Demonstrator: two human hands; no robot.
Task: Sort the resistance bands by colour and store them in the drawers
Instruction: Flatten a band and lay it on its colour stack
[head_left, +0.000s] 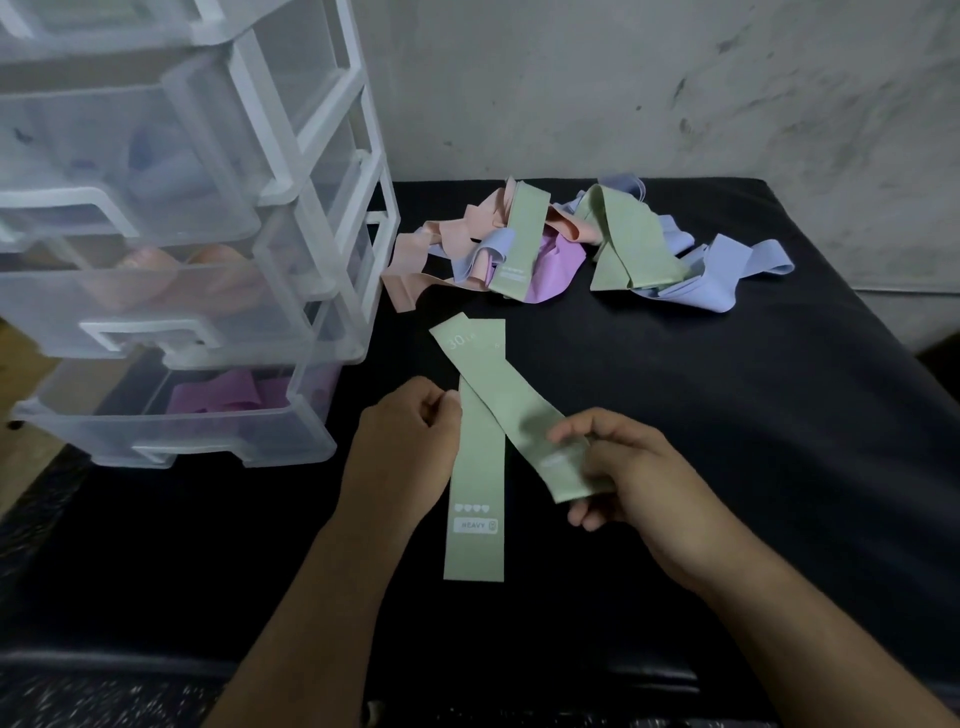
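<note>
Resistance bands, two green ones, are lying crossed on the black table right in front of me. The straight green band is lying flat with its label end toward me, and the slanted green band is crossing over its far half.

My left hand is curling its fingers and pinching the straight band's left edge near the crossing. My right hand is pinching the slanted band's near end between thumb and fingers, seemingly lifting it a little off the table.

I am reading this as squaring the pair into one stack. To do it well, I would be swinging the right hand's end leftward until the long edges are lining up. The left hand should meanwhile be pinning the lower band so it is not dragging along.

Behind them, the mixed pile is holding more green among peach, blue and purple. At left, the clear drawer unit is showing purple in the bottom drawer, peach above it and blue higher up. Which drawer is taking green I cannot tell.
</note>
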